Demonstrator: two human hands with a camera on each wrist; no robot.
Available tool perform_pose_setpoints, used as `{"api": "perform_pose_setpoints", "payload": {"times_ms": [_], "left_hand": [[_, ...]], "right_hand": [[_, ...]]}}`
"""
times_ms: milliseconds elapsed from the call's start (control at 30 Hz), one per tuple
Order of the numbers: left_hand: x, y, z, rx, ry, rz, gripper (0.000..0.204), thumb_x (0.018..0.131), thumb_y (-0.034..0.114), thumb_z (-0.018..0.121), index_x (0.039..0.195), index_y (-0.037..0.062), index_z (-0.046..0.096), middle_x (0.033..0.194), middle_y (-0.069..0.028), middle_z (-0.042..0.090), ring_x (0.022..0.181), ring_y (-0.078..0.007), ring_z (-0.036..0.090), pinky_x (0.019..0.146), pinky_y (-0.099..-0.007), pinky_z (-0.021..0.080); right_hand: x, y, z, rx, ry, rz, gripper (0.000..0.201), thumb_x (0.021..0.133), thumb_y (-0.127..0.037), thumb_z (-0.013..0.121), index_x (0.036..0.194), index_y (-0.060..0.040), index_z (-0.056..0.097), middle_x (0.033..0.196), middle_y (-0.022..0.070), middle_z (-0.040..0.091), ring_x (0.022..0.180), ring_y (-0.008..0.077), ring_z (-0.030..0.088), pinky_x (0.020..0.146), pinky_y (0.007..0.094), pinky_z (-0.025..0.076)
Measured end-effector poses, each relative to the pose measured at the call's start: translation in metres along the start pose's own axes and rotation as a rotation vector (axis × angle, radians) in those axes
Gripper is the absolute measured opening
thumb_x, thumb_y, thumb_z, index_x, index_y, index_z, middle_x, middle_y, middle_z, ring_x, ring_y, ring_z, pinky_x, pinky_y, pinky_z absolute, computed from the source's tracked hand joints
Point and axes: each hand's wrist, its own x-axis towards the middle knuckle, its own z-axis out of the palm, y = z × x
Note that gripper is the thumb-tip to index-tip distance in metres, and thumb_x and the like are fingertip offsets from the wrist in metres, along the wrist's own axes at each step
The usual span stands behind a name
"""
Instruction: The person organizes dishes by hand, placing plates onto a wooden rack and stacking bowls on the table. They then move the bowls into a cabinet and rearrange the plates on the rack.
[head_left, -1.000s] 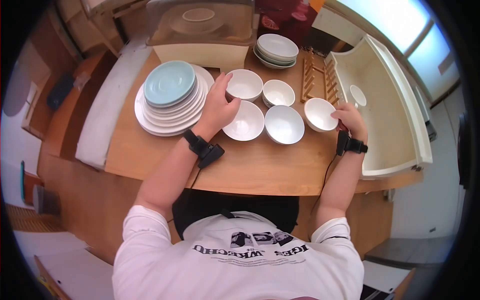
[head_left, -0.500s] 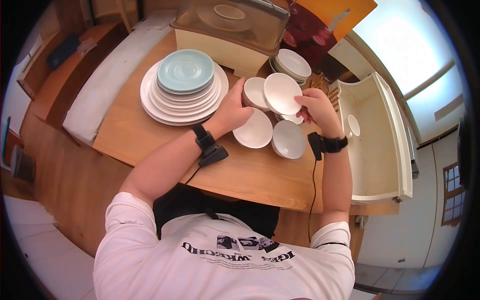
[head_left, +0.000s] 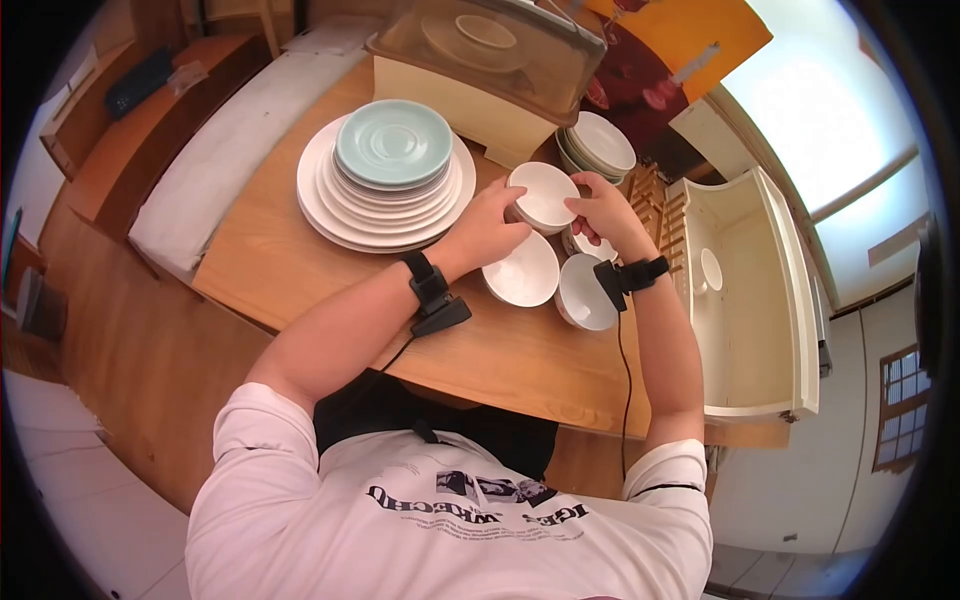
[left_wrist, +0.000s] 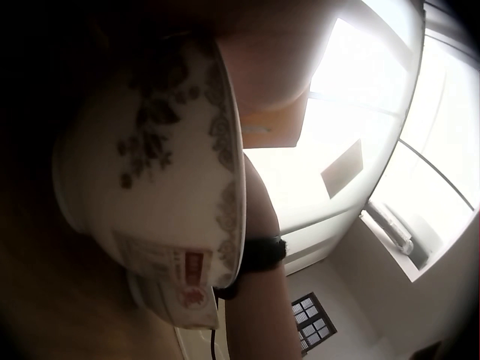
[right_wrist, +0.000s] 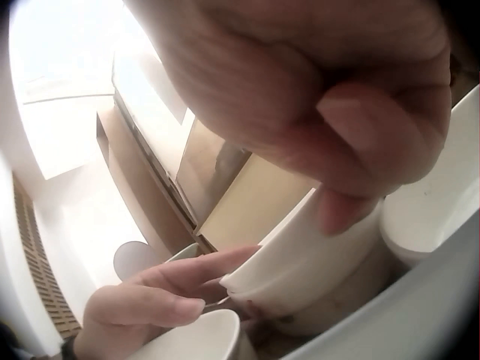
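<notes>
In the head view, my right hand (head_left: pixel 606 212) pinches the rim of a white bowl (head_left: pixel 545 195) from the right. This bowl sits over another white bowl at the back of the group, whose body it mostly hides. My left hand (head_left: pixel 482 235) holds the pair's left side, fingertips right at the rim. The right wrist view has the left hand (right_wrist: pixel 142 307) with its thumb on the near side and a finger behind. Close in front stand two more white bowls, one left (head_left: pixel 522 272) and one right (head_left: pixel 584 292). A smaller bowl is partly hidden under the right hand.
To the left, a pale blue plate (head_left: pixel 394 142) tops a stack of white plates (head_left: pixel 318 190). Behind stands a cream box (head_left: pixel 460 110) with a see-through lid. More bowls (head_left: pixel 606 143) are stacked at the back right, near a wooden rack (head_left: pixel 672 225) and a cream bin (head_left: pixel 745 385).
My right hand has carried the white bowl from the table's right side leftward onto the back bowl. The left hand's fingers have come in to the stacked rims. The head view has turned.
</notes>
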Motion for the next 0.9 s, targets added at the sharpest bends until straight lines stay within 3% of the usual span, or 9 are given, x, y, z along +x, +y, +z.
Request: {"api": "perform_pose_setpoints", "payload": {"times_ms": [100, 200, 300, 333, 433, 533, 633, 833, 900], "left_hand": [[0.0, 0.0, 0.002, -0.081, 0.008, -0.012, 0.061, 0.089, 0.007, 0.072, 0.144, -0.0103, 0.054, 0.135, -0.0116, 0.059, 0.102, -0.0167, 0.061, 0.091, -0.0311, 0.052], [0.0, 0.002, 0.0, -0.061, 0.005, -0.005, 0.053, 0.089, 0.007, 0.072, 0.138, -0.0077, 0.059, 0.124, -0.0097, 0.061, 0.096, -0.0154, 0.061, 0.087, -0.0309, 0.053], [-0.001, 0.009, -0.004, -0.034, -0.019, -0.089, 0.04, 0.09, 0.007, 0.071, 0.128, -0.0033, 0.062, 0.111, -0.008, 0.064, 0.091, -0.0146, 0.062, 0.083, -0.0303, 0.053], [0.0, 0.006, -0.004, -0.031, -0.023, -0.104, 0.037, 0.09, 0.007, 0.07, 0.125, -0.0019, 0.062, 0.108, -0.0072, 0.064, 0.089, -0.0141, 0.062, 0.082, -0.0304, 0.053], [0.001, 0.001, -0.004, -0.015, -0.019, -0.109, 0.027, 0.091, 0.008, 0.07, 0.117, 0.0013, 0.063, 0.098, -0.0055, 0.064, 0.086, -0.013, 0.061, 0.079, -0.0304, 0.053], [0.0, 0.001, -0.002, 0.011, 0.019, -0.051, 0.022, 0.092, 0.008, 0.07, 0.112, 0.0022, 0.063, 0.094, -0.0053, 0.063, 0.083, -0.0126, 0.06, 0.076, -0.0302, 0.052], [-0.001, 0.006, -0.003, 0.042, 0.028, -0.049, 0.02, 0.092, 0.008, 0.069, 0.11, 0.0023, 0.063, 0.091, -0.0053, 0.062, 0.08, -0.0127, 0.059, 0.073, -0.0302, 0.051], [-0.001, 0.005, -0.001, 0.088, 0.043, -0.045, 0.019, 0.093, 0.009, 0.069, 0.109, 0.0024, 0.063, 0.085, -0.0043, 0.061, 0.077, -0.0122, 0.057, 0.069, -0.0299, 0.049], [-0.001, 0.007, -0.002, 0.077, 0.021, -0.073, 0.022, 0.093, 0.01, 0.069, 0.112, 0.0025, 0.062, 0.085, -0.0041, 0.06, 0.077, -0.0121, 0.056, 0.07, -0.0298, 0.049]], "right_hand": [[-0.006, 0.001, -0.002, -0.101, 0.002, -0.042, 0.052, 0.1, -0.018, 0.069, 0.143, 0.0046, 0.051, 0.067, 0.0077, 0.066, 0.046, 0.0117, 0.053, 0.04, 0.0287, 0.038], [-0.019, 0.003, -0.006, -0.157, 0.153, -0.062, 0.043, 0.101, -0.024, 0.069, 0.133, 0.0039, 0.059, 0.067, 0.0063, 0.065, 0.049, 0.0112, 0.055, 0.044, 0.0288, 0.041], [-0.041, 0.004, -0.02, -0.144, 0.188, -0.05, 0.035, 0.101, -0.028, 0.069, 0.117, 0.0033, 0.067, 0.068, 0.0064, 0.066, 0.053, 0.0115, 0.059, 0.048, 0.0296, 0.045], [-0.05, 0.006, -0.024, -0.213, 0.236, -0.053, 0.032, 0.1, -0.029, 0.07, 0.098, 0.0027, 0.071, 0.067, 0.0062, 0.067, 0.054, 0.0121, 0.06, 0.049, 0.0298, 0.046], [-0.065, 0.027, -0.035, -0.36, 0.273, 0.011, 0.035, 0.1, -0.03, 0.07, 0.091, 0.0029, 0.07, 0.066, 0.006, 0.067, 0.052, 0.013, 0.06, 0.049, 0.0302, 0.047], [-0.083, 0.035, -0.037, -0.437, 0.23, 0.206, 0.039, 0.101, -0.032, 0.069, 0.082, 0.0022, 0.07, 0.064, 0.0066, 0.067, 0.05, 0.0137, 0.059, 0.048, 0.0294, 0.045], [-0.102, 0.044, -0.038, -0.252, 0.093, 0.297, 0.037, 0.102, -0.032, 0.068, 0.084, 0.0005, 0.07, 0.063, 0.0069, 0.066, 0.047, 0.0125, 0.057, 0.045, 0.0283, 0.043], [-0.108, 0.09, -0.037, 0.123, -0.12, 0.165, 0.032, 0.103, -0.028, 0.068, 0.084, -0.0023, 0.07, 0.063, 0.0011, 0.062, 0.046, 0.0086, 0.053, 0.042, 0.0257, 0.038], [-0.108, 0.095, -0.036, 0.159, -0.096, 0.16, 0.029, 0.103, -0.025, 0.068, 0.084, -0.0024, 0.069, 0.064, 0.0007, 0.062, 0.046, 0.0086, 0.053, 0.042, 0.0253, 0.039]]}}
